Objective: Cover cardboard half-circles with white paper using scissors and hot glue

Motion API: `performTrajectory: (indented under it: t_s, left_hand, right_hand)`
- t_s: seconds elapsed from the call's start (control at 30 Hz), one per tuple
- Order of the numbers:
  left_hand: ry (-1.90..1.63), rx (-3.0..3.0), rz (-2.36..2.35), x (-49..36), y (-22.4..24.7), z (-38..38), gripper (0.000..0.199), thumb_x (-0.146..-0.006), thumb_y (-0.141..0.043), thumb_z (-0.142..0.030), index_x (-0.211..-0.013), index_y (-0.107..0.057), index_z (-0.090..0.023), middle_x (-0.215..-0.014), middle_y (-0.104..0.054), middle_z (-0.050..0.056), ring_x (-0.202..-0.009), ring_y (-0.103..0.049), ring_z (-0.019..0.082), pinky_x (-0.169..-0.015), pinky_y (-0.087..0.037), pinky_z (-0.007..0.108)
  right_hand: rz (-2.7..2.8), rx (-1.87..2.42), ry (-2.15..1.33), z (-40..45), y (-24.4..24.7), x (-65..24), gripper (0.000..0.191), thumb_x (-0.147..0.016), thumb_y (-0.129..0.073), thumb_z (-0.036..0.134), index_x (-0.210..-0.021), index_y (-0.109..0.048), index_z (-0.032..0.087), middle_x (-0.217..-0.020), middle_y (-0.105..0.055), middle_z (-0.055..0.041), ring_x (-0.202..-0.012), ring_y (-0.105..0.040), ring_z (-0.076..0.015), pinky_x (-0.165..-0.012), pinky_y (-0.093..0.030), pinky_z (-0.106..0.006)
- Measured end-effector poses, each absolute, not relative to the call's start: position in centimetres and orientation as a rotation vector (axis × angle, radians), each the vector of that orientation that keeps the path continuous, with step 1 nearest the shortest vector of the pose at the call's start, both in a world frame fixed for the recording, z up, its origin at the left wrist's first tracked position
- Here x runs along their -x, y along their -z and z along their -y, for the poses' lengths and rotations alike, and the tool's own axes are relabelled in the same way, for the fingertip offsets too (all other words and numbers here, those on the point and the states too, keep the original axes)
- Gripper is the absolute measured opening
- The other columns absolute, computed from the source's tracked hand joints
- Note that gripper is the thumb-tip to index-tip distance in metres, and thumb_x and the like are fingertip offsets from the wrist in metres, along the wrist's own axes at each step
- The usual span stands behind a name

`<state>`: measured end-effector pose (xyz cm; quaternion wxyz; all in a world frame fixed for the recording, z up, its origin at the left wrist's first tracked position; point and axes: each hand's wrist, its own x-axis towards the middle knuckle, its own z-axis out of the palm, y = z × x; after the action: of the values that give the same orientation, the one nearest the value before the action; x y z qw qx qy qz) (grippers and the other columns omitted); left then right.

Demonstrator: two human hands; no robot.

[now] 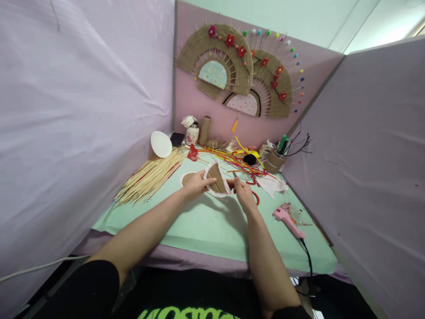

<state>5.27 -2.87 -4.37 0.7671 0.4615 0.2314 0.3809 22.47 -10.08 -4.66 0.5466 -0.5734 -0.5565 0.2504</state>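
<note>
Left hand (196, 185) pinches the card (218, 179) above the tabletop (206, 226), thumb across its face, apparently steadying it for the right hand (244, 192), curled at the card's rim, its grip unclear, glue gun (288, 220) right of the card.

So there's a flat black thing (177, 139) at the table's (206, 226) 11 o'clock, patterned white jar (192, 134) just beside it, plus a pot (275, 162) with green markers (282, 145) and dark twigs (303, 145) around 2.
</note>
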Motion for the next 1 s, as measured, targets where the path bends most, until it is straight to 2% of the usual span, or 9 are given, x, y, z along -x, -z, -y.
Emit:
performTrajectory:
  t_s: [0.07, 0.13, 0.33, 0.4, 0.5, 0.67, 0.73, 0.87, 1.0]
  left_hand:
    - [-0.695, -1.077, -0.474, -5.3, 4.5, 3.4, 0.055, -0.054, -0.086, -0.031, -0.101, -0.062, -0.014, -0.092, -0.072, 0.008, -0.083, -0.068, 0.02, -0.079, -0.053, 0.034]
    - [-0.622, -1.132, -0.458, -5.4, 4.6, 3.8, 0.053, -0.054, -0.085, -0.031, -0.1, -0.063, -0.014, -0.091, -0.072, 0.007, -0.082, -0.067, 0.02, -0.076, -0.053, 0.033]
    - [-0.608, -1.195, -0.467, -5.8, 5.4, 4.2, 0.048, -0.057, -0.083, -0.032, -0.097, -0.065, -0.014, -0.088, -0.071, 0.005, -0.078, -0.066, 0.017, -0.073, -0.051, 0.03]
    - [-0.619, -1.234, -0.491, -5.8, 5.5, 4.1, 0.047, -0.058, -0.081, -0.032, -0.098, -0.065, -0.014, -0.087, -0.07, 0.005, -0.076, -0.065, 0.017, -0.072, -0.051, 0.029]
    - [-0.637, -1.348, -0.52, -5.8, 5.5, 3.9, 0.042, -0.061, -0.078, -0.031, -0.097, -0.066, -0.013, -0.085, -0.069, 0.004, -0.075, -0.063, 0.017, -0.069, -0.049, 0.028]
    - [-0.732, -1.571, -0.541, -5.6, 5.3, 3.8, 0.03, -0.063, -0.073, -0.026, -0.09, -0.067, -0.012, -0.087, -0.068, 0.004, -0.082, -0.061, 0.019, -0.075, -0.047, 0.028]
    - [-0.729, -1.576, -0.522, -5.7, 5.2, 3.8, 0.031, -0.064, -0.072, -0.026, -0.092, -0.067, -0.012, -0.088, -0.069, 0.004, -0.083, -0.061, 0.019, -0.076, -0.047, 0.028]
    - [-0.666, -1.555, -0.475, -5.8, 5.4, 3.9, 0.036, -0.064, -0.074, -0.029, -0.095, -0.067, -0.012, -0.089, -0.069, 0.006, -0.081, -0.061, 0.019, -0.074, -0.047, 0.028]
    - [-0.639, -1.622, -0.491, -5.8, 5.8, 3.8, 0.035, -0.064, -0.073, -0.03, -0.093, -0.067, -0.011, -0.086, -0.068, 0.006, -0.079, -0.06, 0.019, -0.072, -0.046, 0.028]
  right_hand:
    - [1.168, 1.311, -0.694, 9.9, 4.8, -22.6, 0.056, -0.081, -0.047, 0.066, -0.08, -0.071, 0.015, -0.069, -0.061, -0.0058, -0.06, -0.05, -0.0139, -0.054, -0.038, -0.026]
    - [1.066, 1.273, -0.743, 9.8, 5.1, -22.5, 0.056, -0.077, -0.052, 0.067, -0.081, -0.07, 0.014, -0.064, -0.056, -0.0038, -0.054, -0.045, -0.0118, -0.049, -0.035, -0.025]
    - [1.106, 1.314, -0.703, 10.1, 5.1, -21.5, 0.047, -0.075, -0.061, 0.058, -0.053, -0.05, 0.018, -0.051, -0.038, 0.0037, -0.05, -0.033, -0.0099, -0.047, -0.029, -0.025]
    - [1.132, 1.334, -0.626, 10.3, 4.8, -21.1, 0.045, -0.076, -0.061, 0.054, -0.053, -0.049, 0.019, -0.053, -0.04, 0.0035, -0.052, -0.035, -0.0106, -0.05, -0.031, -0.025]
    - [1.197, 1.344, -0.475, 10.6, 4.3, -20.5, 0.038, -0.078, -0.059, 0.049, -0.056, -0.056, 0.018, -0.059, -0.049, 0.0013, -0.058, -0.042, -0.0124, -0.056, -0.036, -0.026]
    - [1.298, 1.37, -0.215, 10.8, 4.0, -20.1, 0.03, -0.08, -0.059, 0.043, -0.067, -0.068, 0.018, -0.065, -0.056, -0.0016, -0.066, -0.049, -0.0153, -0.064, -0.04, -0.029]
    - [1.271, 1.365, -0.266, 10.8, 4.1, -20.3, 0.034, -0.08, -0.058, 0.046, -0.064, -0.066, 0.018, -0.063, -0.055, -0.0014, -0.064, -0.048, -0.0149, -0.062, -0.039, -0.028]
    - [1.113, 1.332, -0.597, 10.5, 4.6, -21.0, 0.047, -0.082, -0.051, 0.058, -0.059, -0.059, 0.018, -0.053, -0.046, 0.0017, -0.051, -0.038, -0.0117, -0.05, -0.032, -0.026]
    - [1.131, 1.328, -0.602, 10.5, 4.4, -21.0, 0.04, -0.077, -0.06, 0.053, -0.061, -0.06, 0.017, -0.054, -0.048, 0.0021, -0.053, -0.04, -0.0119, -0.052, -0.033, -0.026]
